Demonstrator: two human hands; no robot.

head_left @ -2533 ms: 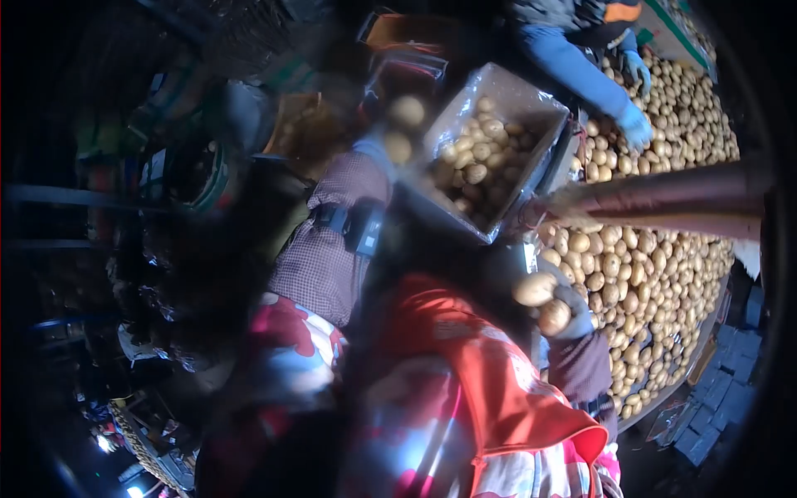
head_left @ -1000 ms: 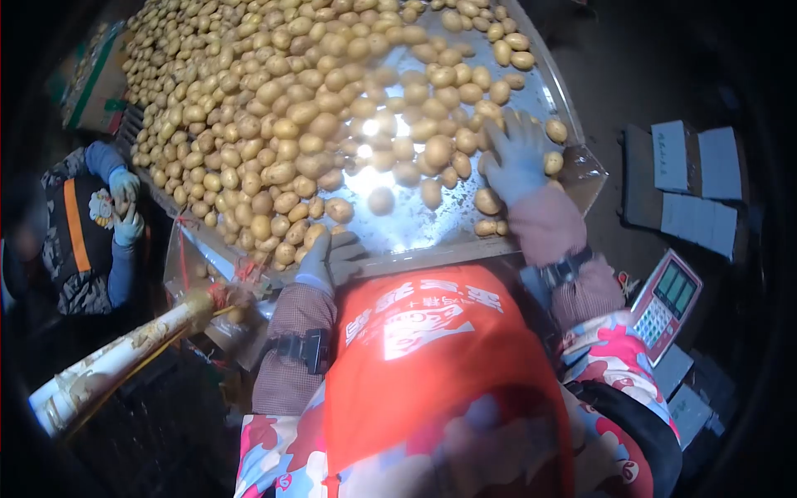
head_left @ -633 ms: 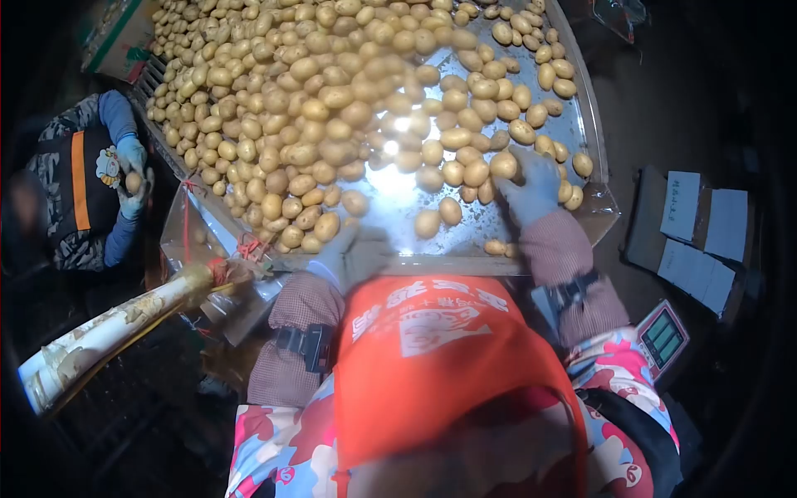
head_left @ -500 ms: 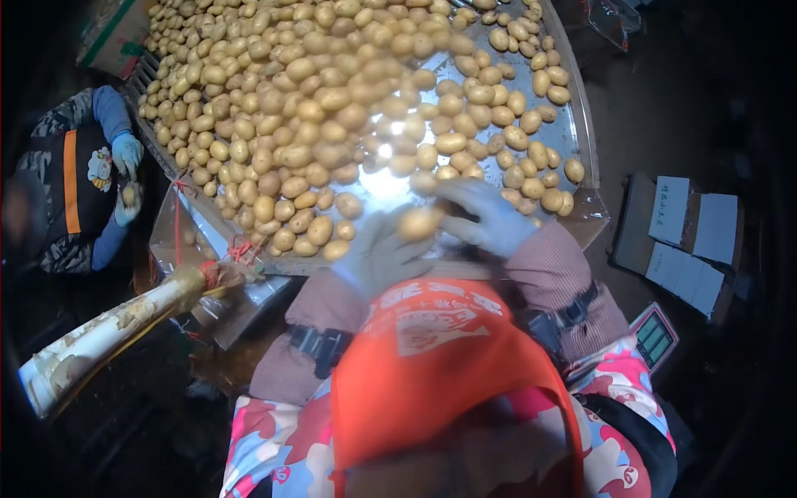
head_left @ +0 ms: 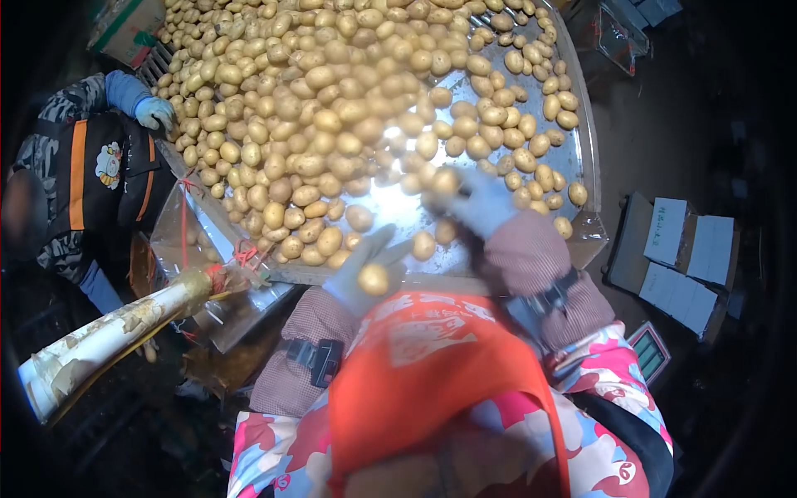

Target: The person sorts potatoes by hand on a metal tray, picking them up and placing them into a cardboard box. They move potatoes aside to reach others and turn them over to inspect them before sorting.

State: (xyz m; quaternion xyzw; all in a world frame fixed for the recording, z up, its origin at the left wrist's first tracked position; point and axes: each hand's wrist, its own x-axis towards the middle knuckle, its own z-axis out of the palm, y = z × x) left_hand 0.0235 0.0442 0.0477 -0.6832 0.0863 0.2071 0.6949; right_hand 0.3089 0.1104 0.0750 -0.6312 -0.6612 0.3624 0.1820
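Note:
Loose potatoes (head_left: 290,108) lie heaped on a metal sorting table (head_left: 427,264). My left hand (head_left: 352,284), in a pale glove, is at the table's near edge with a single potato (head_left: 374,280) resting in its palm, fingers stretched toward the heap. My gloved right hand (head_left: 486,203) reaches further in over the metal. A blurred potato (head_left: 446,181) overlaps its fingertips, and motion smears the fingers, so I cannot tell if they grip it. Between the two hands, another potato (head_left: 423,246) lies on the bare surface.
A co-worker (head_left: 91,166) stands at the table's left side, one gloved hand at the rim. A taped white pole (head_left: 116,332) juts in at lower left. Labelled boxes (head_left: 677,261) and a scale display (head_left: 648,353) are on the right. A carton (head_left: 129,29) sits at the far left corner.
My hands have moved apart: the right went forward over the potatoes, while the left turned up with a potato in it. The co-worker's hands have separated, one now at the rim.

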